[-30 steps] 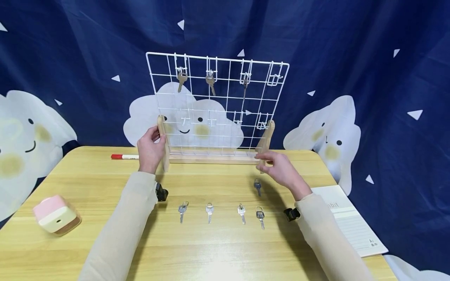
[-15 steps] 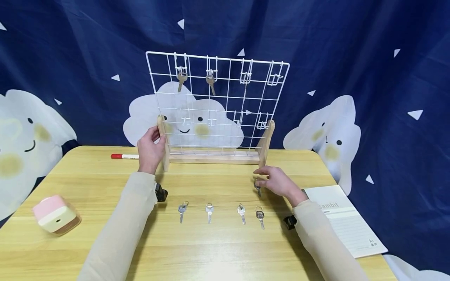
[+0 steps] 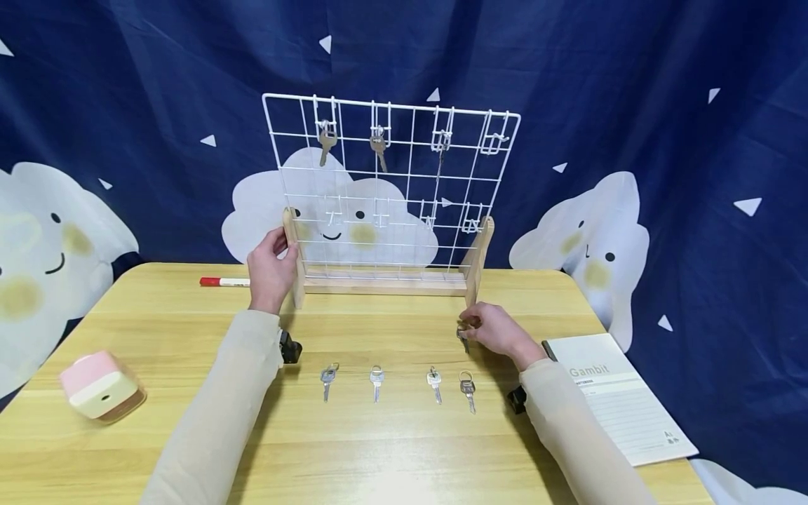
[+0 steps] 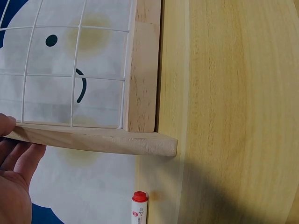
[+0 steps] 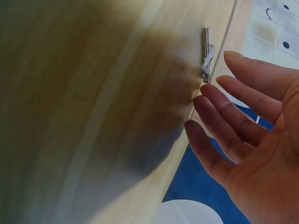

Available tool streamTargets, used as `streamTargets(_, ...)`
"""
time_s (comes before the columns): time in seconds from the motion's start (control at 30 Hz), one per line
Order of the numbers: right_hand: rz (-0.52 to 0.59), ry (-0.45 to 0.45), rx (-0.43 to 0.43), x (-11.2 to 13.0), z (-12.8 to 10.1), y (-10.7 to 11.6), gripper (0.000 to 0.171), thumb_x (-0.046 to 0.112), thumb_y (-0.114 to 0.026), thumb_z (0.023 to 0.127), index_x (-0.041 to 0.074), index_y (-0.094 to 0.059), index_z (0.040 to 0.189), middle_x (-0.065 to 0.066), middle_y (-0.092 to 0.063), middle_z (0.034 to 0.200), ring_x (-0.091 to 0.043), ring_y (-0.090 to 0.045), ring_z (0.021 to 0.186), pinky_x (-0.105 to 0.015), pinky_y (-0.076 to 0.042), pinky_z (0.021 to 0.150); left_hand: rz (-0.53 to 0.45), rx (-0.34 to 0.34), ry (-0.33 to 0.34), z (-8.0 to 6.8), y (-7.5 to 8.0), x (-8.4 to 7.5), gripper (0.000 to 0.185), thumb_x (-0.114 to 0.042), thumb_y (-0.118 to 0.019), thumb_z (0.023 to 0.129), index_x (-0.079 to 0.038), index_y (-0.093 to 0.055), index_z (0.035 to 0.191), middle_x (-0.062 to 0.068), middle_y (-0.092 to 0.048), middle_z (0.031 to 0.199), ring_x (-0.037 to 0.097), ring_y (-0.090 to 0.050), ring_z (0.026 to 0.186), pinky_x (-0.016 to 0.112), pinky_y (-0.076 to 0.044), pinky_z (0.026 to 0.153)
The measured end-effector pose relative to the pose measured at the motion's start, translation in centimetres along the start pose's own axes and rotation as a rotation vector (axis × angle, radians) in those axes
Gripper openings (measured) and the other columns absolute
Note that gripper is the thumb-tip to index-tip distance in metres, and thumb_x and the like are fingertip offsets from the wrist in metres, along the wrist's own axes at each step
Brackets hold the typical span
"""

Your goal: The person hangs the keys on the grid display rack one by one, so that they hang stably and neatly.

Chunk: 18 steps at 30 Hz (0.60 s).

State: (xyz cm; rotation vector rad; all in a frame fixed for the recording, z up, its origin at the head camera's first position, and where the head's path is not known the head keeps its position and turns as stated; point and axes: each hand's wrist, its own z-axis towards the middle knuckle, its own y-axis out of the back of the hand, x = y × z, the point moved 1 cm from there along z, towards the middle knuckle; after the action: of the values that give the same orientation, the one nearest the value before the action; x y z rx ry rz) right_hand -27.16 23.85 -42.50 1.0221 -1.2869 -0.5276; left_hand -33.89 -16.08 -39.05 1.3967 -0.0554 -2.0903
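Note:
My left hand (image 3: 273, 272) grips the left wooden post (image 4: 117, 142) of a white wire grid rack (image 3: 410, 175), thumb on one side and fingers on the other. My right hand (image 3: 499, 328) is low at the table by the rack's right foot, its fingertips right at a single key (image 5: 206, 58). In the right wrist view its fingers are spread and slightly bent, with the key just beyond them. Keys hang from three upper hooks: a left key (image 3: 327, 146), a middle key (image 3: 379, 151) and one seen edge-on (image 3: 441, 160).
Several keys lie in a row on the table, among them a ringed dark key (image 3: 468, 389) and a silver key (image 3: 376, 376). A red-capped marker (image 3: 221, 282) lies at left, a pink-and-cream box (image 3: 104, 389) nearer. A notebook (image 3: 625, 400) lies at right.
My right hand has come down from beside the rack's right post to the key on the table, its fingers drawing closer together. My left hand stays on the left post.

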Motion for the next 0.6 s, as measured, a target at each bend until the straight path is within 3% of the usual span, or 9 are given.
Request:
streamTargets(0.33, -0.086, 0.048, -0.003, -0.42, 0.76, -0.35, 0.014, 0.001, -0.075, 0.082, 0.0, -0.071, 0.095, -0.006, -0.06, 0.088, -0.02, -0.059, 0.08, -0.038, -0.053, 0.076, -0.001, 0.012, 0.016, 0.0, -0.1, 0.07, 0.038, -0.007, -0.061, 0.096, 0.0, -0.058, 0.133, 0.019, -0.062, 0.126, 0.028, -0.06, 0.116, 0.033, -0.049, 0.1)
streamTargets(0.6, -0.003, 0.033, -0.019, -0.64, 0.7, -0.54, 0.012, -0.008, -0.067, 0.085, 0.004, -0.067, 0.088, -0.001, -0.064, 0.081, -0.016, -0.059, 0.078, -0.034, -0.053, 0.074, -0.004, 0.008, 0.015, -0.01, -0.11, 0.05, 0.037, -0.007, -0.062, 0.096, 0.0, -0.059, 0.132, 0.019, -0.062, 0.127, 0.028, -0.06, 0.116, 0.033, -0.049, 0.1)
